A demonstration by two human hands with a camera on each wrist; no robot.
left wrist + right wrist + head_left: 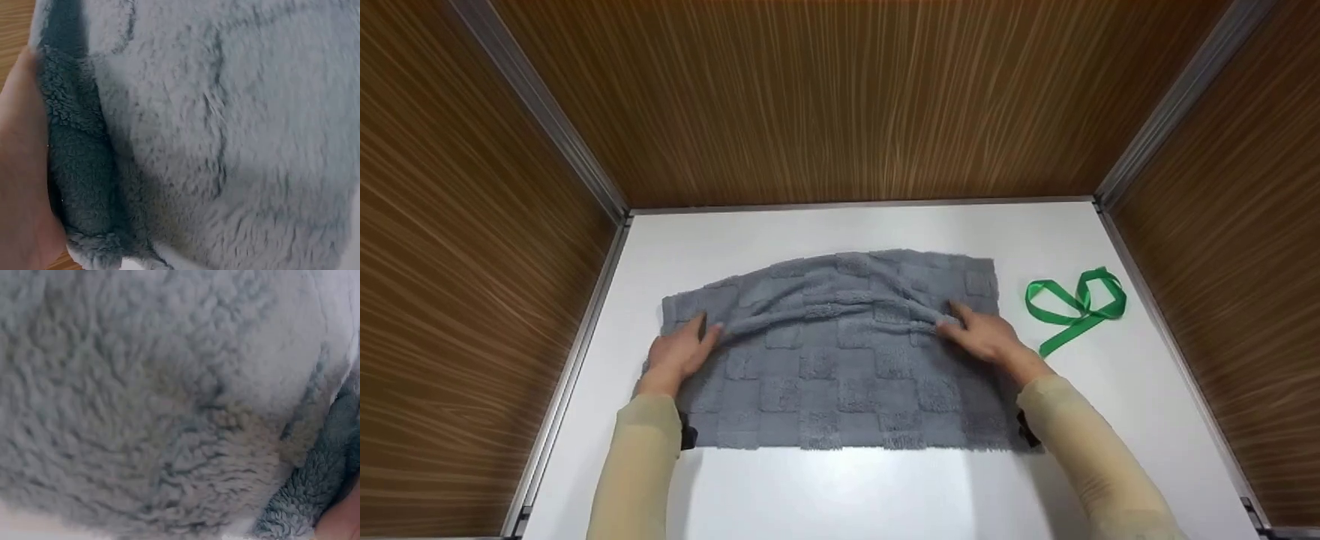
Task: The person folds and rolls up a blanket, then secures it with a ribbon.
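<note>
- Nearest: two pale sleeves (637, 465) reaching in from the bottom edge over a white table (840, 487).
- Then a grey towel (840, 375) with a checkered pile, spread across the table's middle, near fringe straight and lying flat.
- Left hand (679, 352) on the towel's left side, thumb and fingers pinching a raised fold of cloth; in the left wrist view, fold edge (79, 169) pressed against the palm.
- Right hand (986, 334) on the right side, fingers curled onto the same ridge, gripping it; right wrist view filled with pile, only a fingertip at the corner.
- Ridge (832, 311) running between both hands, lifted off the lower layer.
- Beyond the ridge, the towel's far part flat, its back edge bowed.
- Right of the towel, apart from it: a green ribbon (1076, 307) lying in loose loops.
- Farthest: brown wood-grain walls (840, 97) on three sides.
</note>
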